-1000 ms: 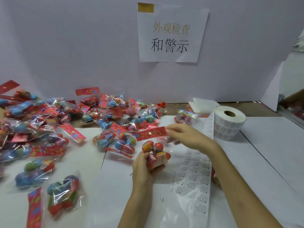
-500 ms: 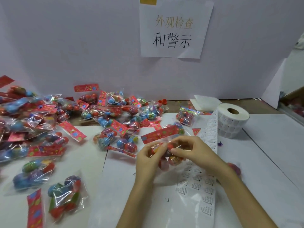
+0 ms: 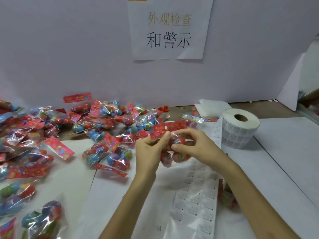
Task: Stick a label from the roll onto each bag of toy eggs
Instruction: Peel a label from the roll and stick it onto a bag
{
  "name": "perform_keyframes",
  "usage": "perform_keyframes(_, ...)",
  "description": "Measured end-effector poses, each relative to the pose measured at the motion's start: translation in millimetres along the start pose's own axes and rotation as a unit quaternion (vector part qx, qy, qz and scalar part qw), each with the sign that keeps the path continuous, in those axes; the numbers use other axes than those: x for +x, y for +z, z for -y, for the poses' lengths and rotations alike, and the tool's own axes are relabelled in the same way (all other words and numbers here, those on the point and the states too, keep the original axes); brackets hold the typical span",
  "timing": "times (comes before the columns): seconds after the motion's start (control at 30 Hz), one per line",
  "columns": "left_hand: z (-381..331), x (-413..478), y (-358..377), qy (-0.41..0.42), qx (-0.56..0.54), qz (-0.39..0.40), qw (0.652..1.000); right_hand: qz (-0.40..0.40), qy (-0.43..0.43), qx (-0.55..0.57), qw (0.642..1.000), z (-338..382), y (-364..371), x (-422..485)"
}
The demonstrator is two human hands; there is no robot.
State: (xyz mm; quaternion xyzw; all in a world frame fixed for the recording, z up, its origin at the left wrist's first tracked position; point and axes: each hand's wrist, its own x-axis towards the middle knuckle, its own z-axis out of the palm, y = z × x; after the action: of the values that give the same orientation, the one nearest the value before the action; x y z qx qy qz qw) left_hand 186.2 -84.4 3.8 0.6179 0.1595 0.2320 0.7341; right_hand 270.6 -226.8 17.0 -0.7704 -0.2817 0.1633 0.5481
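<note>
A clear bag of toy eggs [image 3: 170,155] with a red patterned header card is held up between both hands above the table. My left hand [image 3: 150,150] grips its left side, thumb near the header. My right hand [image 3: 195,147] pinches the bag's front with curled fingers; a small white label shows under the fingertips. The label roll [image 3: 240,128] stands at the right, and its unrolled strip of labels [image 3: 196,195] runs down the table under my right forearm.
A heap of egg bags [image 3: 107,128] covers the left and middle of the table, more at the lower left [image 3: 41,219]. Another bag [image 3: 226,197] lies partly under my right forearm. A white wall with a paper sign [image 3: 169,30] stands behind. Folded white paper [image 3: 212,107] lies beyond the roll.
Both hands have come together on the bag and raised it slightly toward the pile. My right hand left the header card and now pinches the bag's front.
</note>
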Motion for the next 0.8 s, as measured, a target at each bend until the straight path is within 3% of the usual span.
perform_keyframes(0.2, -35, 36, 29, 0.093, 0.038, -0.020, 0.995, 0.017, -0.056, 0.057, 0.997, 34, -29, 38)
perform_keyframes(0.33, -50, 58, 34, 0.133, 0.070, 0.012, 0.989, -0.003, -0.085, 0.088, 0.992, 49, -39, 59)
perform_keyframes(0.6, -54, 74, 26, 0.108, 0.075, 0.026, 0.991, -0.007, -0.103, 0.136, 0.985, 41, -36, 70)
perform_keyframes(0.8, -58, 76, 20, 0.099, 0.053, 0.021, 0.993, -0.024, -0.091, 0.048, 0.994, 41, -42, 71)
